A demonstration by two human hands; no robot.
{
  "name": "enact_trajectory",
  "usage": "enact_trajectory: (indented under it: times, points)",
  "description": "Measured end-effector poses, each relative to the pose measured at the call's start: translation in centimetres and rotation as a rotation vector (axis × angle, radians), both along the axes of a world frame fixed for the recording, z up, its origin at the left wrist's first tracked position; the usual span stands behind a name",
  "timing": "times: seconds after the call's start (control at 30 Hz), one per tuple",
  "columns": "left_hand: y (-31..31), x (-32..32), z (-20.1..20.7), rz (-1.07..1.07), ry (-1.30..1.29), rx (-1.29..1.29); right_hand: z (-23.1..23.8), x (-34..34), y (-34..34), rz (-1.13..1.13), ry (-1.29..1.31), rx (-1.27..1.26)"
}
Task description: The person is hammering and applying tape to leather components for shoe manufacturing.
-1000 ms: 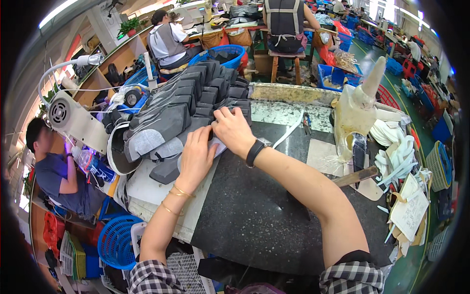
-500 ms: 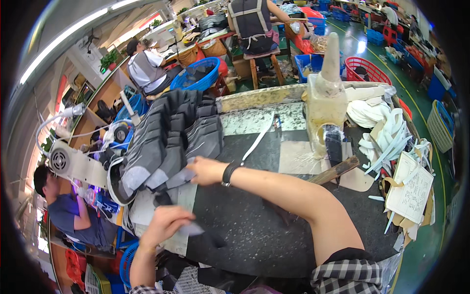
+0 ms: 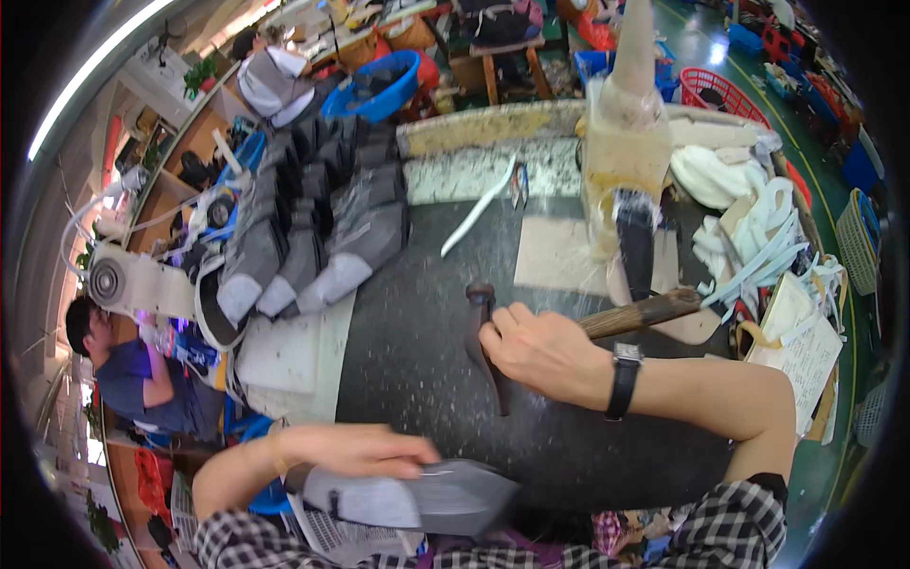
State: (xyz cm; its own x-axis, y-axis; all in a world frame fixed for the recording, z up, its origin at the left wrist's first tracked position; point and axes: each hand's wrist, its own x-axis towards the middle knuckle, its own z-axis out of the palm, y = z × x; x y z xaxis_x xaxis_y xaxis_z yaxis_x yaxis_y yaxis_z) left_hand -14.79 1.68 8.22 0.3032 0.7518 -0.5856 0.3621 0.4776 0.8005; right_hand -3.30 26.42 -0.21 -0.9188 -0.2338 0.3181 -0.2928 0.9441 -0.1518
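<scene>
The right hand [image 3: 545, 353] is gripping the hammer [image 3: 645, 313] over the desk's [image 3: 436, 188] middle, its curled fingers closing around the handle just beside the head, while the handle's far end is pointing toward the right edge. From that hand, the grey upper [image 3: 417, 498] is lying leftward and nearer the front edge, its long axis running roughly along that edge. The left hand [image 3: 370, 453] is the nearer one, spreading hardly at all, its fingers reaching across the upper's top; its thumb is hiding, so I can't tell whether it's pinching.
</scene>
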Motion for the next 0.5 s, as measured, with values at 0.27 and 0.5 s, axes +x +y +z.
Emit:
enact_trajectory:
  times: [0.27,0.5]
  points:
    - [5.2,3.4,-7.2,-0.187,0.792,0.835,9.3,9.0,0.7,0.167,-0.488,-0.795]
    - [6.8,3.1,-8.5,0.004,0.519,0.844,7.2,11.9,-2.6,-0.044,-0.416,-0.207]
